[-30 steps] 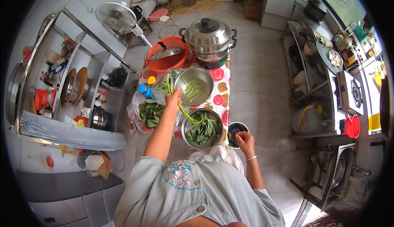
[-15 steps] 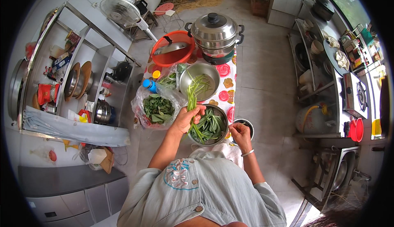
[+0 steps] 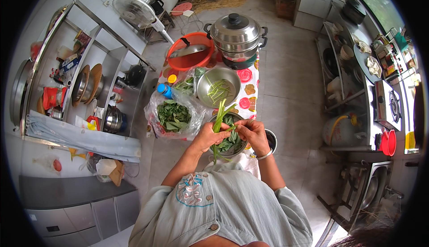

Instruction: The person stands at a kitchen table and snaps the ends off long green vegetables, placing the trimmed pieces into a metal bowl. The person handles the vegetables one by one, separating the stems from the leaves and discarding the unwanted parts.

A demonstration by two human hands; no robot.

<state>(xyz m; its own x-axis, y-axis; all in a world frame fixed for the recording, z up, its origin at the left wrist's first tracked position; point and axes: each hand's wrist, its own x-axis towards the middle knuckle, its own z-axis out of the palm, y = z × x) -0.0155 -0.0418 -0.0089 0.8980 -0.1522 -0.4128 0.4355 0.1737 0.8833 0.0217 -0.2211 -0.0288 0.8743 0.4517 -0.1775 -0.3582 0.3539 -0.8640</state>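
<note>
My left hand (image 3: 209, 137) is closed around a bunch of green leafy vegetable stems (image 3: 219, 116) that stands up out of the fist. Close beside it, my right hand (image 3: 253, 134) pinches one of the stems, its fingertips almost meeting the left ones. Both hands are over a metal bowl of green leaves (image 3: 233, 144), partly hiding it. Just beyond, a larger steel basin (image 3: 202, 88) holds several cut stem pieces (image 3: 218, 90). A clear plastic bag (image 3: 154, 124) with dark green leaves (image 3: 173, 115) lies to the left.
An orange basin (image 3: 176, 62) with a metal lid inside and a steel steamer pot (image 3: 234, 35) stand at the table's far end. A blue-capped bottle (image 3: 164, 90) is by the bag. Right of the bowl is a small dark container (image 3: 271, 140). Shelves (image 3: 111, 64) and a fan (image 3: 134, 11) are left.
My right hand has moved from beside the small container, up and left to the stems. My left hand has shifted slightly right and lower, bringing the bunch away from the steel basin.
</note>
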